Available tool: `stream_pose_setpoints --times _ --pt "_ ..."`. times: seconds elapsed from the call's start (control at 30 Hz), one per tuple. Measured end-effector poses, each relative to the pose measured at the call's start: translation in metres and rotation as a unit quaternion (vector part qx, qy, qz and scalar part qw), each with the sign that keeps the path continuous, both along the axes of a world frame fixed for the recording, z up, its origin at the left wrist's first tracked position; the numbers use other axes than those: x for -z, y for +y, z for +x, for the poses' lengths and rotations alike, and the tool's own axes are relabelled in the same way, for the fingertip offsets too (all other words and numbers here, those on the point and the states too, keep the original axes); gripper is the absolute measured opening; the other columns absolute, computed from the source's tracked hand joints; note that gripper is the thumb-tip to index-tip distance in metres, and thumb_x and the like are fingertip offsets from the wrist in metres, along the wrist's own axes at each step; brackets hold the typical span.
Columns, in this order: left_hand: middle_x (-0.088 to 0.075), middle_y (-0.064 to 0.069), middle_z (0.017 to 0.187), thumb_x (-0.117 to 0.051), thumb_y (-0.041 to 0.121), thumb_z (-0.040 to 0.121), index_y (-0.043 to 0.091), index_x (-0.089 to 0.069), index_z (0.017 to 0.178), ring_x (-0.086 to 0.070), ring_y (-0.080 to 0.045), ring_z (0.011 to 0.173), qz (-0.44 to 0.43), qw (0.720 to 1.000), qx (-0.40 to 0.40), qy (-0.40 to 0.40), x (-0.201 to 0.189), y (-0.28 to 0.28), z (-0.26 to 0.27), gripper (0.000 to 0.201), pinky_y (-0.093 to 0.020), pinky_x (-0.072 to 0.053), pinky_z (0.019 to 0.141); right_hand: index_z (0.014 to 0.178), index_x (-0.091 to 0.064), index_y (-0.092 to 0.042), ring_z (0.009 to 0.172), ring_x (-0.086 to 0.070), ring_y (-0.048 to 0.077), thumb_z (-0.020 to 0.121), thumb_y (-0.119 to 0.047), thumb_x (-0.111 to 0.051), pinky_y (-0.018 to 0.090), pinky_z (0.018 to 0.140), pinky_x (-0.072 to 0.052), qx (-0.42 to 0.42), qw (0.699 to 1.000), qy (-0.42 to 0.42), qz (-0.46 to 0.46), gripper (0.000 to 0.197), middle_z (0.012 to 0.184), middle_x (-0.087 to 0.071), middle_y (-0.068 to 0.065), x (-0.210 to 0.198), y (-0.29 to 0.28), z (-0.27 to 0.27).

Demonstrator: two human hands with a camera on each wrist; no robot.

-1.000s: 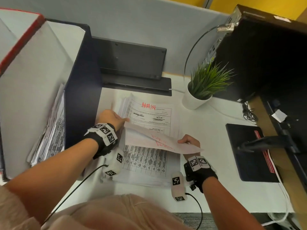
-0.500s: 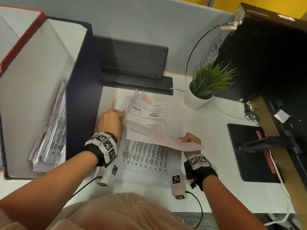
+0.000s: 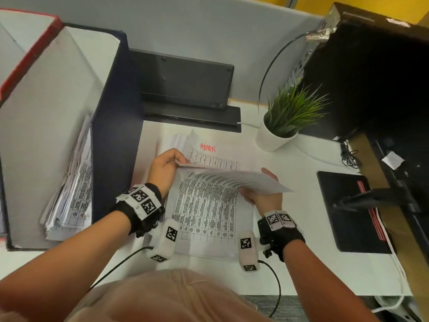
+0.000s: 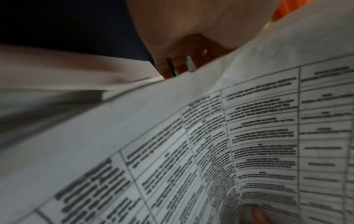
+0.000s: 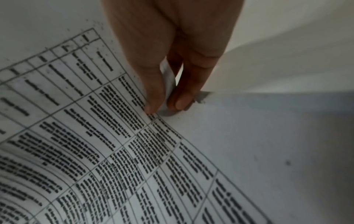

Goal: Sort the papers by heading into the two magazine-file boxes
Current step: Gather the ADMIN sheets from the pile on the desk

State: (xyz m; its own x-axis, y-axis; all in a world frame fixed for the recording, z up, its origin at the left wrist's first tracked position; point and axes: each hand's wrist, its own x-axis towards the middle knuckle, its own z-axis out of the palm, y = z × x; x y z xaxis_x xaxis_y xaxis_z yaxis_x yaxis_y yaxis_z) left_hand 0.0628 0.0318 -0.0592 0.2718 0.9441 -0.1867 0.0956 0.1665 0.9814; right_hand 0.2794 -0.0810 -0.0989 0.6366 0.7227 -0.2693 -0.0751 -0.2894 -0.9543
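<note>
Both hands hold one sheet [image 3: 232, 180] just above the paper pile [image 3: 209, 219] on the desk: the left hand [image 3: 163, 169] pinches its far left corner and the right hand [image 3: 264, 194] pinches its right edge. The dark blue box [image 3: 116, 135], already holding papers, stands upright to the left, nearer the left hand, so I think the sheet goes that way. The page on the pile says "ADMIN" in red.

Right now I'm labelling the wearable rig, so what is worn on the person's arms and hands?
Both forearms are bare, with no sleeves. The left hand and right hand each have a black wrist strap topped by white blocks printed with black square tags. A white tagged pod hangs below each wrist, trailing a thin black cable.
</note>
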Motion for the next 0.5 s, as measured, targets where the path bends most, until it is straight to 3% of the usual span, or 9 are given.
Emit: stream_pose_setpoints --times 0.03,0.1,0.17,0.2,0.23,0.3,0.37,0.43,0.5 --pt "-0.06 -0.015 0.081 -0.031 -0.014 0.084 0.007 -0.051 0.064 -0.056 -0.024 0.078 -0.014 1.0 0.007 -0.008 -0.002 0.0 0.0 0.036 -0.033 -0.046 0.075 0.113 -0.054 -0.016 0.062 -0.056 0.01 0.067 0.014 -0.073 0.026 0.059 -0.052 -0.023 1.0 -0.011 -0.012 0.058 0.08 -0.062 0.004 -0.003 -0.003 0.001" --pt "-0.062 -0.018 0.086 -0.031 -0.009 0.084 0.005 -0.054 0.063 -0.056 -0.026 0.085 -0.052 0.999 0.014 -0.003 -0.003 0.003 -0.001 0.034 -0.036 -0.044 0.083 0.095 -0.066 -0.008 0.063 -0.059 0.0 0.071 0.011 -0.07 0.019 0.056 -0.051 -0.059 0.991 -0.086 -0.08 0.03 0.083 -0.065 0.007 0.004 0.006 0.001" --pt "-0.063 -0.015 0.091 -0.036 0.002 0.084 0.006 -0.06 0.066 -0.055 -0.025 0.086 -0.081 0.996 -0.011 0.039 0.001 0.011 -0.001 0.03 -0.035 -0.043 0.082 0.091 -0.067 -0.002 0.075 -0.063 -0.005 0.082 0.004 -0.061 0.028 0.06 -0.047 -0.036 0.969 -0.1 -0.222 0.012 0.087 -0.067 0.014 0.005 0.013 -0.006" --pt "-0.064 -0.012 0.09 -0.04 0.009 0.084 0.007 -0.062 0.068 -0.055 -0.023 0.08 -0.097 0.993 -0.039 0.06 0.005 0.016 -0.002 0.028 -0.032 -0.043 0.075 0.094 -0.065 0.003 0.08 -0.063 0.001 0.086 0.005 -0.053 0.029 0.061 -0.046 -0.004 0.962 -0.065 -0.264 0.014 0.088 -0.066 0.016 0.008 0.012 -0.006" --pt "-0.065 -0.01 0.085 -0.043 0.015 0.086 0.008 -0.063 0.07 -0.054 -0.021 0.073 -0.114 0.988 -0.066 0.08 0.008 0.021 -0.003 0.026 -0.029 -0.043 0.069 0.083 -0.065 0.005 0.069 -0.062 0.006 0.085 0.012 -0.048 0.025 0.054 -0.044 -0.001 0.975 -0.019 -0.22 0.019 0.075 -0.065 0.011 0.01 0.008 -0.004" --pt "-0.065 -0.008 0.074 -0.054 0.029 0.087 0.01 -0.064 0.07 -0.055 -0.021 0.062 -0.114 0.979 -0.083 0.149 0.016 0.031 -0.006 0.028 -0.029 -0.048 0.069 0.047 -0.055 -0.004 0.037 -0.045 0.003 0.076 0.026 -0.041 0.014 0.04 -0.035 0.015 0.996 0.053 -0.074 0.044 0.042 -0.049 -0.007 0.008 0.0 0.001" --pt "-0.068 -0.006 0.069 -0.067 0.042 0.08 0.009 -0.068 0.07 -0.061 -0.02 0.062 -0.089 0.962 -0.042 0.253 0.02 0.037 -0.009 0.034 -0.03 -0.053 0.072 0.045 -0.046 -0.009 0.031 -0.039 -0.002 0.075 0.027 -0.038 0.01 0.035 -0.032 0.005 0.997 0.062 -0.041 0.048 0.034 -0.042 -0.013 0.003 -0.013 0.006" --pt "-0.068 -0.002 0.067 -0.076 0.048 0.069 0.011 -0.068 0.068 -0.061 -0.015 0.062 -0.062 0.937 0.011 0.345 0.019 0.037 -0.008 0.038 -0.025 -0.051 0.063 0.054 -0.047 -0.013 0.033 -0.043 -0.003 0.076 0.026 -0.04 0.009 0.036 -0.035 0.007 0.998 0.051 -0.036 0.045 0.033 -0.044 -0.011 0.005 -0.009 0.002" --pt "-0.066 -0.001 0.066 -0.08 0.048 0.064 0.011 -0.068 0.067 -0.059 -0.013 0.061 -0.033 0.913 0.043 0.404 0.015 0.035 -0.006 0.038 -0.022 -0.045 0.054 0.049 -0.048 -0.012 0.034 -0.045 -0.003 0.075 0.026 -0.04 0.01 0.036 -0.037 0.004 0.998 0.054 -0.036 0.047 0.034 -0.045 -0.011 0.003 -0.005 -0.001"
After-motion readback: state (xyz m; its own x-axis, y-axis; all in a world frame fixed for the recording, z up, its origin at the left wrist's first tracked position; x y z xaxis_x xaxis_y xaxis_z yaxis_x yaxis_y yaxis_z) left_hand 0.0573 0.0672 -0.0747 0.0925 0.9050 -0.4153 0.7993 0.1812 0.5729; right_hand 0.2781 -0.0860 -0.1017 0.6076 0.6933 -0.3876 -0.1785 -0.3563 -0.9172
